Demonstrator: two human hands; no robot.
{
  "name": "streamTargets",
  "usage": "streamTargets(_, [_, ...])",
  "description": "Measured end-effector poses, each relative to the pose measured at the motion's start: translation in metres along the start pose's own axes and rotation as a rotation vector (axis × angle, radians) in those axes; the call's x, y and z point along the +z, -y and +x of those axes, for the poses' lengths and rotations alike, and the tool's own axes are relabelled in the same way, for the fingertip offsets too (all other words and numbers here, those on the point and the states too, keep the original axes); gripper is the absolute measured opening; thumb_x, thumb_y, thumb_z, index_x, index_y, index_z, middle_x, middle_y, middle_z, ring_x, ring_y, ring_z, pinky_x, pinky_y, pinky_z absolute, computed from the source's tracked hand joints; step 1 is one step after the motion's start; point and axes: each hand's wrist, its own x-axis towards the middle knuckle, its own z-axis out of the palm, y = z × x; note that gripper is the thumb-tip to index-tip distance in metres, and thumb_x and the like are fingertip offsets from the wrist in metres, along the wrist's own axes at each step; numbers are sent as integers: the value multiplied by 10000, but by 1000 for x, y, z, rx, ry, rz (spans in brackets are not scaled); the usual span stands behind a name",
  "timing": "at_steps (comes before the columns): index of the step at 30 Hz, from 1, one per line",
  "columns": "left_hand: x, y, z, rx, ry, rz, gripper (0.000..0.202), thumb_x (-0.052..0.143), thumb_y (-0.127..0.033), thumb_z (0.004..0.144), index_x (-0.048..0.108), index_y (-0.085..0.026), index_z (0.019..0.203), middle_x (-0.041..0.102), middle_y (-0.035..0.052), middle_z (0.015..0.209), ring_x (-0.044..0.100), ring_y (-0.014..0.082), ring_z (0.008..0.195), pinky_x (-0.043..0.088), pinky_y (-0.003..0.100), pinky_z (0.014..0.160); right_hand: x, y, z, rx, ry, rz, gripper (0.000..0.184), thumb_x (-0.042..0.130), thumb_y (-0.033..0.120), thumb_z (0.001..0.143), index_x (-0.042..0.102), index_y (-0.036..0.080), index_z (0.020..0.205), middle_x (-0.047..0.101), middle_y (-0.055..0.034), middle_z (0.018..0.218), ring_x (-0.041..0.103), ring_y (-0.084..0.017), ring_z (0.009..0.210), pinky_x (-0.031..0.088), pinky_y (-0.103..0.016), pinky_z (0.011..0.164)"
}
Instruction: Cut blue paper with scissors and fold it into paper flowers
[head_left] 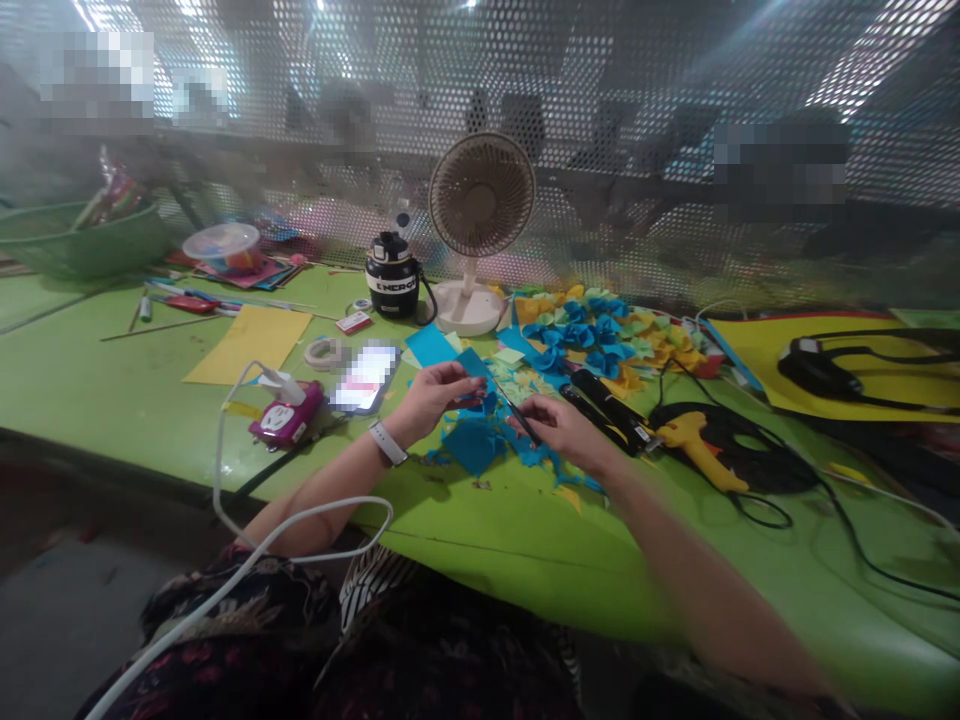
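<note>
The left forearm [319, 505] and right forearm [697, 585] reach forward, bare, from the near edge of the surface [97, 400], angling inward toward its middle. The left hand [431, 395] is turned inward with its fingers curled and pinched. The right hand [561, 432] angles the opposite way, fingers bent and closed, just beside the left hand without touching it. The right forearm is blurred.

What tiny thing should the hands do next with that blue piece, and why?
I'd guess the right hand should make one small cut with the thin dark blade into the blue piece. The left hand is holding that piece up, the blade sits close to it, and blue scraps lie just below.
</note>
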Motion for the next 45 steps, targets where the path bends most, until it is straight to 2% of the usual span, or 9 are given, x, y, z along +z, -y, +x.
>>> streamTargets(6, [-2, -1, 1, -16, 19, 6, 404, 910, -246, 581, 553, -125, 727, 695, 15, 700, 691, 132, 646, 561, 269, 661, 0, 0, 0, -1, -2, -5, 475, 777, 598, 623, 587, 196, 790, 602, 8, 684, 570, -153, 625, 440, -282, 558])
streamTargets(15, [-1, -4, 1, -14, 20, -39, 492, 902, -178, 594, 494, -162, 869, 655, -44, 656, 705, 143, 631, 557, 267, 660, 0, -2, 1, -14, -7, -26, 511, 756, 642, 639, 574, 187, 788, 596, 13, 650, 484, -117, 559, 371, -263, 516])
streamTargets(36, [-3, -3, 3, -6, 34, -26, 502, 915, -214, 573, 494, -164, 840, 652, -47, 665, 700, 138, 638, 561, 288, 708, 2, 4, -2, -19, -43, -16, 572, 761, 707, 590, 578, 180, 718, 617, 0, 592, 460, -99, 486, 336, -249, 442])
streamTargets(45, [-2, -3, 2, -10, 18, -16, 508, 923, -224, 556, 503, -157, 834, 655, -41, 661, 696, 132, 625, 569, 260, 660, 2, 3, -2, -21, -26, -23, 556, 746, 706, 616, 589, 181, 704, 618, -9, 586, 500, -109, 491, 343, -250, 445])
